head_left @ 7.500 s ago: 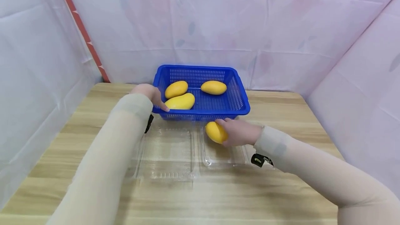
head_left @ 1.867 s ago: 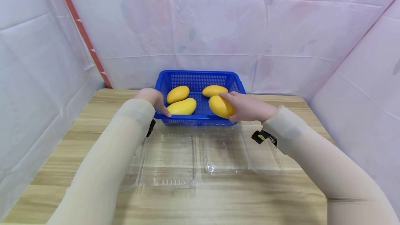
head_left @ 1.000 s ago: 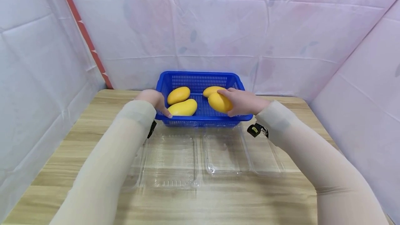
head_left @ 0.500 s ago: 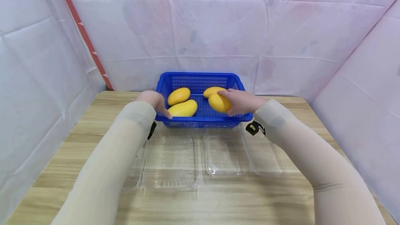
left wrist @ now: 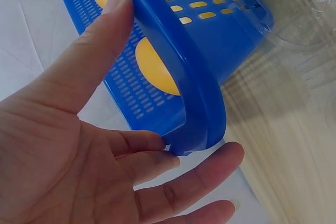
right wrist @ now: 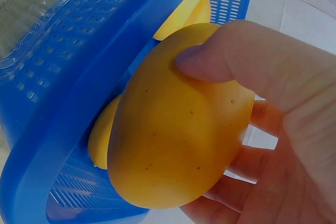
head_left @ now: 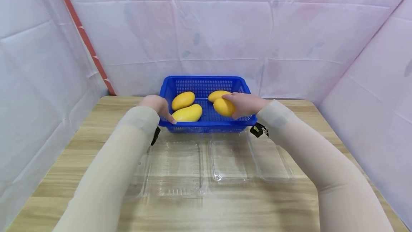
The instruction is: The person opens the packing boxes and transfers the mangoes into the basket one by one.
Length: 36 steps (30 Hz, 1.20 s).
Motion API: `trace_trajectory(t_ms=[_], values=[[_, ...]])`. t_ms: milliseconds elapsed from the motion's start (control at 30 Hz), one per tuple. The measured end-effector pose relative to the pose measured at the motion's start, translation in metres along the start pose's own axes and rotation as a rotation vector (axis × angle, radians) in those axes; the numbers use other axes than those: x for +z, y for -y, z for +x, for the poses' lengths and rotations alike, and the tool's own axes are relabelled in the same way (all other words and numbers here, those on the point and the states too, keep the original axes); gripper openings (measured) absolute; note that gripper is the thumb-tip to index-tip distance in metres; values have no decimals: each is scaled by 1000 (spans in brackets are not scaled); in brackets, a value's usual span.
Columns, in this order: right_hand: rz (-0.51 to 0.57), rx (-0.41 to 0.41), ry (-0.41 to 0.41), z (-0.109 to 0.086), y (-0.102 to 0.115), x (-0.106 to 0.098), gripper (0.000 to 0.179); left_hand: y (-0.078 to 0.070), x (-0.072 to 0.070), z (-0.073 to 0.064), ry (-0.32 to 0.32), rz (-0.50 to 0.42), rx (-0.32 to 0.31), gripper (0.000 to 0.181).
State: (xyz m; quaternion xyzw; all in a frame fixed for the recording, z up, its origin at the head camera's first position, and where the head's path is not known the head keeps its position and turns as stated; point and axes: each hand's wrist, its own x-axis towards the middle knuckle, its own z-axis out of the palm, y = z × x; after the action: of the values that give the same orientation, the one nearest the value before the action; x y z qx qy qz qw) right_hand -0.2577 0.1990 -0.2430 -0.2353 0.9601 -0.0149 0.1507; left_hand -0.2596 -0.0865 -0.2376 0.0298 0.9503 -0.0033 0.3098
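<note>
A blue plastic basket (head_left: 209,124) with slotted walls stands against the back wall, with three yellow mangoes inside. Two of them, a rounder mango (head_left: 183,100) and a longer mango (head_left: 190,113), lie at its left; another mango (head_left: 218,95) lies at back right. My left hand (head_left: 155,105) holds the basket's left front corner, thumb along the rim and fingertips against the end. Over the right part of the basket, my right hand (head_left: 246,104) grips a mango (right wrist: 168,135) between thumb and fingers. It partly overlaps the mango behind it.
Two clear plastic clamshell containers, one at left (head_left: 180,167) and one at right (head_left: 230,160), lie opened on the wooden table (head_left: 231,210) before the basket. White sheeting (head_left: 219,31) encloses the back and both sides.
My right hand has carried its mango from over the right clear container up and back into the basket's space, shifting slightly left lately. The left hand has stayed at the basket corner.
</note>
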Motion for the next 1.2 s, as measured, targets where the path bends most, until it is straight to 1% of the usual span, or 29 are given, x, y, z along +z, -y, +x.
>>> trace_trajectory(t_ms=[133, 233, 400, 500, 600, 767, 833, 900, 967, 1033, 1200], values=[[-22, -5, 9, 3, -1, 1, 80, -2, -3, 0, 26, -8, -19, 90], [-38, -10, 10, 7, -2, 1, 80, -2, -5, 0, 34, -15, -28, 91], [-44, 4, 20, 10, -4, 0, 80, -4, -6, 1, 33, -40, -42, 91], [-43, 19, 40, 11, -4, -1, 80, -5, -7, 1, 34, -16, -29, 89], [-47, 26, 52, 13, -2, -2, 79, -5, -7, 1, 31, -14, -25, 89], [-43, 26, 64, 16, 0, -3, 77, -5, -6, -1, 18, -45, -24, 92], [-39, 30, 72, 17, 0, -3, 77, -5, -6, -1, 16, -67, -33, 94], [-41, 33, 77, 18, -1, -2, 77, -5, -6, -1, 23, -56, -28, 94], [-42, 30, 80, 19, -2, -2, 77, -5, -7, 0, 31, -61, -39, 96], [-46, 26, 84, 20, -3, -1, 76, -5, -7, 1, 41, -34, -26, 94], [-53, 10, 91, 24, -8, 0, 75, -4, -7, 2, 45, -18, -16, 93]])
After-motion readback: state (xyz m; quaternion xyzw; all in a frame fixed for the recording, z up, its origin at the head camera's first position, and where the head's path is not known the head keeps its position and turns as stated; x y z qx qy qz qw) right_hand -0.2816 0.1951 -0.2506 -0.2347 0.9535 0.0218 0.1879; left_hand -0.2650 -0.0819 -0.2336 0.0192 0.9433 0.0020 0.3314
